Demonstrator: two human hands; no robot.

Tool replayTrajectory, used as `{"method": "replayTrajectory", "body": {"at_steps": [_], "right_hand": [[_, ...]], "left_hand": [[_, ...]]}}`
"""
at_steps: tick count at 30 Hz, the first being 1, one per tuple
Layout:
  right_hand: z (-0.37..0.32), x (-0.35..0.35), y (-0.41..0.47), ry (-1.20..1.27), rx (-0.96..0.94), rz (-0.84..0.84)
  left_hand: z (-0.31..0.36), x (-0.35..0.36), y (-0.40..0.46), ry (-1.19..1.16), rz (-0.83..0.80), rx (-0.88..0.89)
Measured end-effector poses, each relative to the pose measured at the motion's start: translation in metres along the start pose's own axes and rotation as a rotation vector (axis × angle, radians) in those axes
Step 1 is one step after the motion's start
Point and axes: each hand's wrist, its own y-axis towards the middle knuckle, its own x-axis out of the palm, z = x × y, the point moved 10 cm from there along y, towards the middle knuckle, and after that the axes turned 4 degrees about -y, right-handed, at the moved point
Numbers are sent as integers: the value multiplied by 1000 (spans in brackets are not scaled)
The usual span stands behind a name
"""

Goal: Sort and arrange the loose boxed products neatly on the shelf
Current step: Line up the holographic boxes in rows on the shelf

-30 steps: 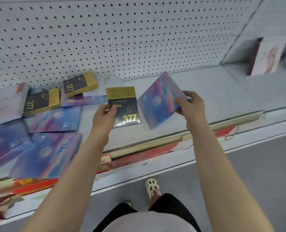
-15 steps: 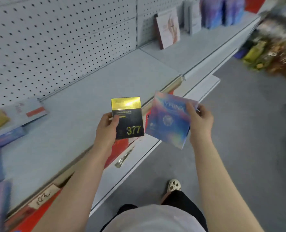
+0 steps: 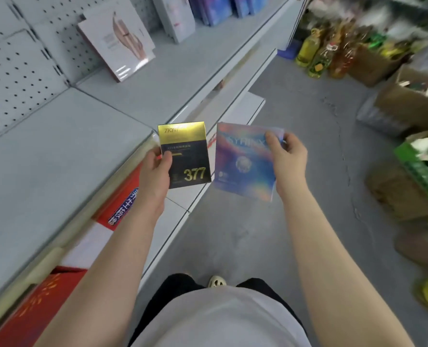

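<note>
Black and gold, the box marked "377" (image 3: pixel 185 156) is held upright in the left hand (image 3: pixel 156 171), the thumb pressed on its front face near the left edge and the fingers curled behind it. Just beside it, not quite touching, the right hand (image 3: pixel 286 161) pinches a flat square box with a blue, pink and purple shimmer (image 3: pixel 244 164) by its upper right corner, thumb on the front and fingers behind; this box hangs slightly tilted. Both boxes are held in the air in front of the person, out past the front edge of the grey shelf (image 3: pixel 57 156) and over the grey floor (image 3: pixel 295 136). Farther along the shelf, a white box with a pinkish figure printed on it (image 3: pixel 117 41) leans back against the pegboard wall (image 3: pixel 12 71), and beyond it stand a white box (image 3: pixel 176 16) and several purple-blue boxes (image 3: pixel 218 7), upright in a row. To the right, on the floor, sit open cardboard cartons (image 3: pixel 413 101) and bottles of yellow liquid (image 3: pixel 315 56), blurred.
</note>
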Motion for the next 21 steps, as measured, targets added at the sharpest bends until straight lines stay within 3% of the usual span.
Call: {"method": "replayTrajectory", "body": {"at_steps": [10, 21], "right_hand": [[3, -5, 181, 1, -4, 32], [-68, 76, 407, 18, -86, -69]], "left_hand": [[36, 132, 134, -24, -10, 8], [136, 228, 325, -50, 114, 101]]}}
